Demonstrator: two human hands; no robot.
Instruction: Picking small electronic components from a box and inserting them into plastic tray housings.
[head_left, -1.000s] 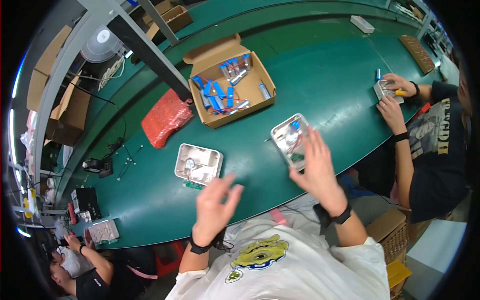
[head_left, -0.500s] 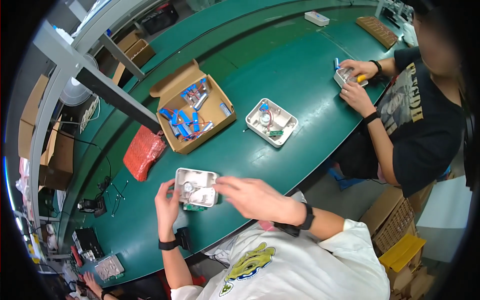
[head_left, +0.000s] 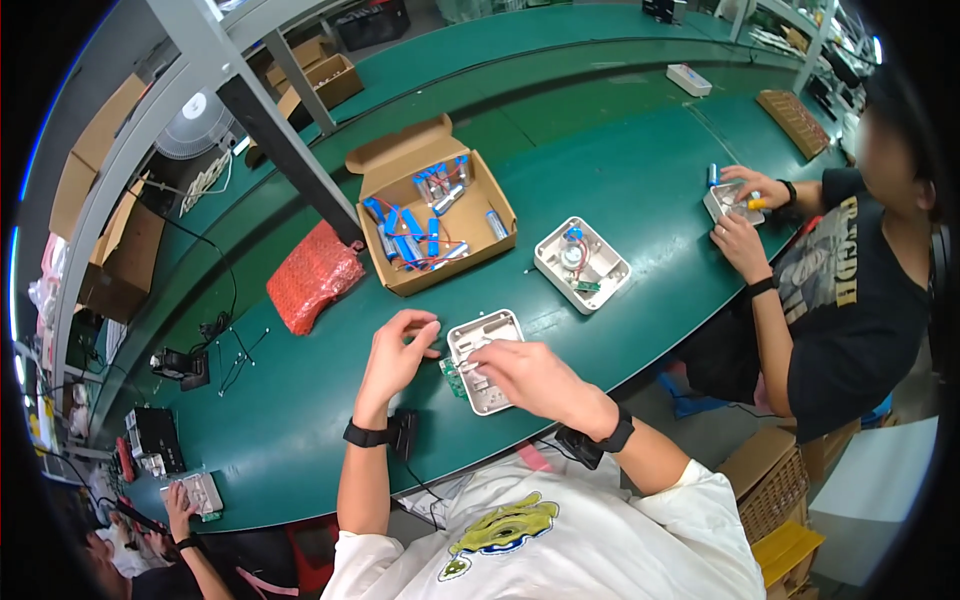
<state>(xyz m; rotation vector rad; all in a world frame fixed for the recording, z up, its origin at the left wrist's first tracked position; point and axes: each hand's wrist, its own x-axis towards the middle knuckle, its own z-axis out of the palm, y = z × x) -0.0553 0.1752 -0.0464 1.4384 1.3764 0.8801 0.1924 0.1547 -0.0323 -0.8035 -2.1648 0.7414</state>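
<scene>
The white housing (head_left: 484,334) lies under the right hand (head_left: 532,379), grip unclear, beside the open left hand (head_left: 394,355).

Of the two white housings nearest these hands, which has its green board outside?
The housing under the right hand: its board lies beyond its left edge; the other housing, farther right, holds its board inside.

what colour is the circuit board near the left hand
The circuit board is green, best seen in the head view.
</scene>
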